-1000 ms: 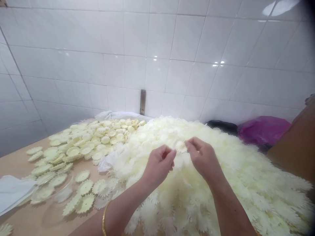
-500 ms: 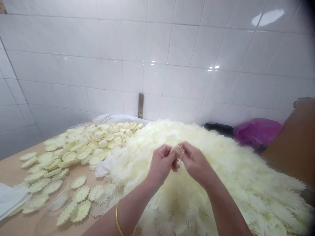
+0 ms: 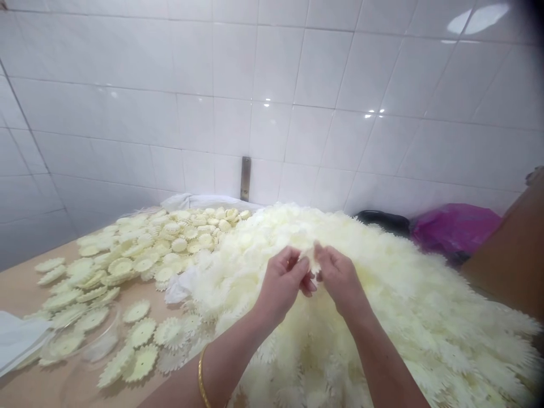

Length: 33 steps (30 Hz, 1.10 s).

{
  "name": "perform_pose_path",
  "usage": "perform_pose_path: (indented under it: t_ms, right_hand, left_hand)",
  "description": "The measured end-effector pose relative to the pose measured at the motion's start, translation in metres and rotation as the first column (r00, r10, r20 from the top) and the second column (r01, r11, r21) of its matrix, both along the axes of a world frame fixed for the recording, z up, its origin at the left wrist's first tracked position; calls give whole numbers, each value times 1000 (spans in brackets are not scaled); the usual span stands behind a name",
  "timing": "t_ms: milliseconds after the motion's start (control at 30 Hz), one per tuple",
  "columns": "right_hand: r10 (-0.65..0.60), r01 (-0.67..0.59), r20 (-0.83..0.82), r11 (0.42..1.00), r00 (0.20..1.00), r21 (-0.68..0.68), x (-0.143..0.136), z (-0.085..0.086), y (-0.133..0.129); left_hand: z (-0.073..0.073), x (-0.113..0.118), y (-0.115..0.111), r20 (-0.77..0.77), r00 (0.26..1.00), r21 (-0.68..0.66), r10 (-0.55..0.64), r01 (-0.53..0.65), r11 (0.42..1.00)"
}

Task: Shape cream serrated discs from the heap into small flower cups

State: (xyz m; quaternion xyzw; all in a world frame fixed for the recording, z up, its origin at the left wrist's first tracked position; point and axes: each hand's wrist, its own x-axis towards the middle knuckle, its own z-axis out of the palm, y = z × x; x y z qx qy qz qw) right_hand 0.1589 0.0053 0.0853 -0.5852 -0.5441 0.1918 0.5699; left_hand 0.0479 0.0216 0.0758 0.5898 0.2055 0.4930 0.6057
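Observation:
Above a large heap of thin, pale yellow petal pieces (image 3: 403,317) with jagged edges, my two hands are close together. My left hand (image 3: 283,280) is closed, its thumb and fingers pinching a small pale yellow petal piece (image 3: 311,262). At the other edge of that piece is my right hand (image 3: 340,277), thumb and forefinger pressed together; the fingertips are slightly blurred. The held piece blends into the heap behind, so its full outline is hard to see. A gold bangle (image 3: 201,375) circles my left wrist.
Thicker, notched pale yellow discs (image 3: 142,331) lie in piles on the brown tabletop (image 3: 25,289) at left. Nearby are a clear plastic dish (image 3: 113,334) and white paper (image 3: 19,343). A magenta bag (image 3: 454,226), a black object (image 3: 382,221) and a brown box (image 3: 510,260) stand at right. Behind rises a tiled wall (image 3: 272,68).
My hands have drawn slightly apart, the right fingers shifting rightward along the petal piece. The whole view has moved a little; the heap and discs look the same.

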Motion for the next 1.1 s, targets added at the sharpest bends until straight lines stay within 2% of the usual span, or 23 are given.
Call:
perform_pose_path:
  t_ms: [133, 233, 300, 400, 433, 467, 500, 533, 567, 600, 667, 700, 733, 767, 833, 900, 967, 1100]
  right_hand:
    - [150, -153, -167, 988, 974, -3, -1, 6, -3]
    - [126, -122, -116, 992, 985, 45, -6, 11, -10]
    - [126, -121, -96, 991, 987, 56, -9, 14, -15]
    - [219, -219, -160, 976, 962, 20, -11, 15, -19]
    - [205, -205, -156, 979, 966, 18, -10, 14, -18]
    - [150, -147, -120, 989, 981, 27, -9, 13, -16]
    - [69, -66, -59, 997, 996, 44, -8, 11, -14]
    - [-19, 18, 19, 997, 1000, 69, -6, 9, -11]
    - [-98, 89, 99, 991, 990, 99, -4, 8, -8]
    - [-156, 136, 166, 983, 974, 126, -3, 7, -7]
    - [-171, 144, 209, 980, 963, 140, 0, 6, -5]
    - [-131, 110, 175, 986, 976, 125, 0, 7, -6]
    - [-73, 61, 114, 993, 991, 99, -1, 9, -7]
    - [-9, 7, 31, 997, 999, 72, -2, 10, -9]
    - [84, -80, -147, 996, 986, 34, -5, 13, -11]
    - [98, -93, -267, 995, 959, 29, -8, 14, -13]
    - [74, -66, -312, 997, 947, 39, -10, 14, -13]
    - [49, -35, -288, 998, 956, 56, -9, 14, -13]
  left_hand:
    - [-3, 2, -1, -19, 998, 59, 56, -54, 997]
    - [-6, 4, -2, -21, 994, 48, 105, -104, 993]
    - [-6, 4, -2, 6, 999, 21, 35, -35, 999]
    - [-2, 3, -3, 40, 991, -6, -131, 132, 991]
    - [-1, 3, -4, 22, 992, 1, -122, 122, 993]
    - [-1, 3, -6, -15, 998, 30, -54, 54, 998]
    - [0, 3, -7, -62, 996, 95, 62, -56, 994]
    - [0, 4, -9, -106, 973, 201, 205, -181, 963]
    - [0, 4, -11, -131, 929, 338, 345, -286, 897]
    - [-1, 5, -12, -136, 879, 482, 457, -344, 806]
    - [-1, 5, -14, -128, 809, 703, 574, -334, 628]
    - [-2, 4, -14, -129, 795, 761, 593, -304, 573]
    - [-2, 4, -13, -137, 792, 788, 595, -277, 550]
    - [-3, 4, -13, -152, 798, 792, 584, -255, 554]
    - [-4, 4, -11, -190, 825, 770, 532, -212, 602]
    - [-7, 5, -10, -222, 844, 747, 488, -174, 641]
    - [-10, 7, -9, -250, 839, 741, 482, -155, 653]
    - [-13, 8, -10, -307, 820, 723, 483, -129, 679]
